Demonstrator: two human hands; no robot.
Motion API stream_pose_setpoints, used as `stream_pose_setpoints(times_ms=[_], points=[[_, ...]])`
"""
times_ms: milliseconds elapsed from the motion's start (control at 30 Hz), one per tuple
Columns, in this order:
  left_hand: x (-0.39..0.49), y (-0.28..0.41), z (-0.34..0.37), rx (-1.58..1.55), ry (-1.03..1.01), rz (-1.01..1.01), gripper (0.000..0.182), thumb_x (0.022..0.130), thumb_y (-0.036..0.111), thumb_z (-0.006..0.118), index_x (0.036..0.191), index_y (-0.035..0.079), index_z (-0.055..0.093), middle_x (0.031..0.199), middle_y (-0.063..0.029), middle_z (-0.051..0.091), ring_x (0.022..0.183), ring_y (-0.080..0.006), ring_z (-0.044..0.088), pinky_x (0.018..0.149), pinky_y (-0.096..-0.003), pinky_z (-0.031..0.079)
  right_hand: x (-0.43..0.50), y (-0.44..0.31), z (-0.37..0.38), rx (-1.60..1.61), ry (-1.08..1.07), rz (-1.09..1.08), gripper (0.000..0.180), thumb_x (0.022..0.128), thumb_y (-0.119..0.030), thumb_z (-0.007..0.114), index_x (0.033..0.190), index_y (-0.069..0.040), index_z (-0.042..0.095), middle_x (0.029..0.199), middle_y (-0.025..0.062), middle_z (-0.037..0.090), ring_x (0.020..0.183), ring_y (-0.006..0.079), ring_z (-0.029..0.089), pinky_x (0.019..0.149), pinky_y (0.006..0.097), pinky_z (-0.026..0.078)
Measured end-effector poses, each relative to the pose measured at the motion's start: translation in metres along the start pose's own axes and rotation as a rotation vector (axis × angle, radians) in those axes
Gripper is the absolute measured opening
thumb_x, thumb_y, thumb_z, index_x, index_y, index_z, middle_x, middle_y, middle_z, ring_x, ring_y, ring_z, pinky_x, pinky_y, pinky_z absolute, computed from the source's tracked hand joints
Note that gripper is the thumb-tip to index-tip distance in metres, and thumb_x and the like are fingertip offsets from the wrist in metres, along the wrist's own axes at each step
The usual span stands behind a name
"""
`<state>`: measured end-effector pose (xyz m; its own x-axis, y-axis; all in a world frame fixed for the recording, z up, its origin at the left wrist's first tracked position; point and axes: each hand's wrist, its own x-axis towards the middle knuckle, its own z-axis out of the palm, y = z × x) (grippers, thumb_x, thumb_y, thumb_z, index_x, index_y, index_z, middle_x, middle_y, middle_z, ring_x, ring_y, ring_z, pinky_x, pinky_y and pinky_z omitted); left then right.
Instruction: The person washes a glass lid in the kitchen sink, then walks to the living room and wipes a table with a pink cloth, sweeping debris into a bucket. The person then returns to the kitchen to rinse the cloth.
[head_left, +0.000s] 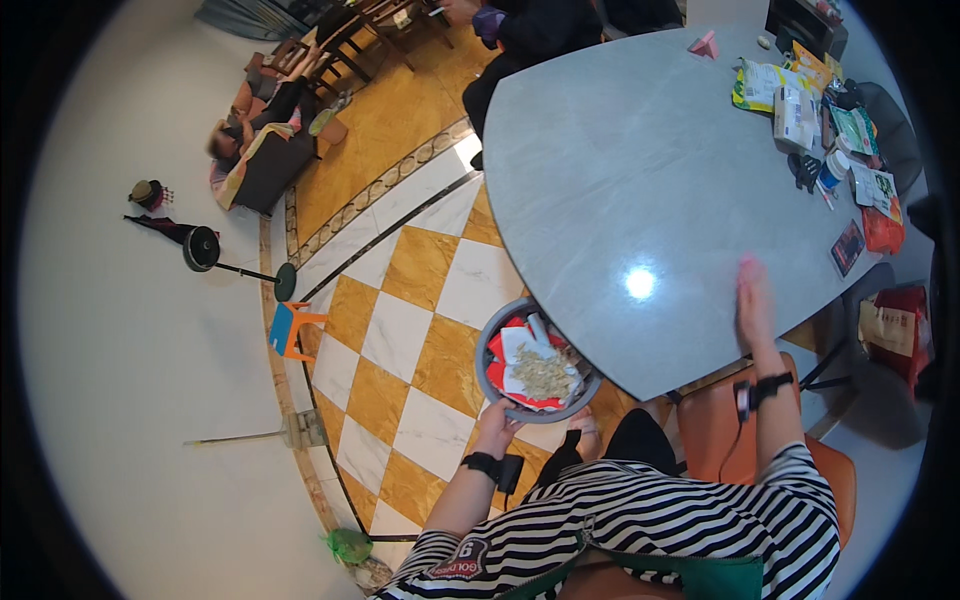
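Note:
My left hand (497, 429) grips the near rim of a round grey basin (486, 375) beside the table's curved edge. Inside it, red and white paper (517, 341) lies under a heap of pale, shell-like scraps (541, 373). A rolled white piece stands at the far side of the heap. Over the right part of the grey table (600, 187) reaches my right hand (754, 307), blurred. Something pink (747, 264) shows at its fingertips; whether it is a held thing or the fingers themselves is unclear.
Food packets (765, 84), a tissue pack (795, 118), a white-lidded bottle (834, 169) and a dark flat card-like item (846, 247) lie along the table's right side. An orange chair (739, 427) stands close by. Two people are farther back. A blue-orange stool (292, 330) is at left.

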<state>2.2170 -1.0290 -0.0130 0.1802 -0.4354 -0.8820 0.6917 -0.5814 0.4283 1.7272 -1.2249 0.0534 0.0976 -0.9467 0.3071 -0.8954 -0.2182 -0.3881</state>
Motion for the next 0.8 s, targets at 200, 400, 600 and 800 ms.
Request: stream_pose_setpoints(times_ms=[200,400,600,800], points=[[-0.005,-0.002,-0.006,0.054,0.028,0.039,0.026,0.074,0.004,0.056,0.100,0.003,0.055,0.090,-0.0098,0.060,0.083,-0.0245,0.061,0.076,-0.0457,0.052,-0.023,-0.143,0.082,0.375,0.172,0.239,0.040,0.094,-0.025,0.045,0.124,0.001,0.052,0.127,0.0216,0.052,0.121,0.0376,0.045,0.103,0.0407,0.035],[-0.001,-0.002,-0.021,0.085,-0.023,0.007,0.025,0.077,0.005,0.053,0.102,0.004,0.053,0.091,-0.0106,0.062,0.086,-0.0240,0.062,0.083,-0.0482,0.051,-0.052,-0.297,0.101,0.657,-0.172,-0.479,0.027,0.086,-0.008,0.052,0.111,-0.006,0.060,0.116,0.0166,0.060,0.106,0.0333,0.057,0.090,0.0405,0.046],[0.004,0.003,-0.035,0.000,-0.031,-0.006,0.026,0.075,0.003,0.054,0.101,-0.002,0.050,0.088,-0.0140,0.057,0.083,-0.0291,0.060,0.079,-0.0518,0.052,-0.025,-0.179,0.018,0.577,0.165,0.264,0.037,0.099,-0.026,0.038,0.117,0.002,0.054,0.118,0.0208,0.056,0.107,0.0336,0.054,0.091,0.0371,0.042],[0.008,0.026,-0.031,0.030,0.013,0.013,0.022,0.076,0.005,0.052,0.098,0.004,0.052,0.087,-0.0101,0.060,0.085,-0.0247,0.061,0.081,-0.0483,0.053,-0.062,-0.141,0.055,0.009,0.283,0.181,0.039,0.088,-0.001,0.041,0.127,0.003,0.046,0.133,0.0226,0.045,0.124,0.0386,0.041,0.107,0.0425,0.031]])
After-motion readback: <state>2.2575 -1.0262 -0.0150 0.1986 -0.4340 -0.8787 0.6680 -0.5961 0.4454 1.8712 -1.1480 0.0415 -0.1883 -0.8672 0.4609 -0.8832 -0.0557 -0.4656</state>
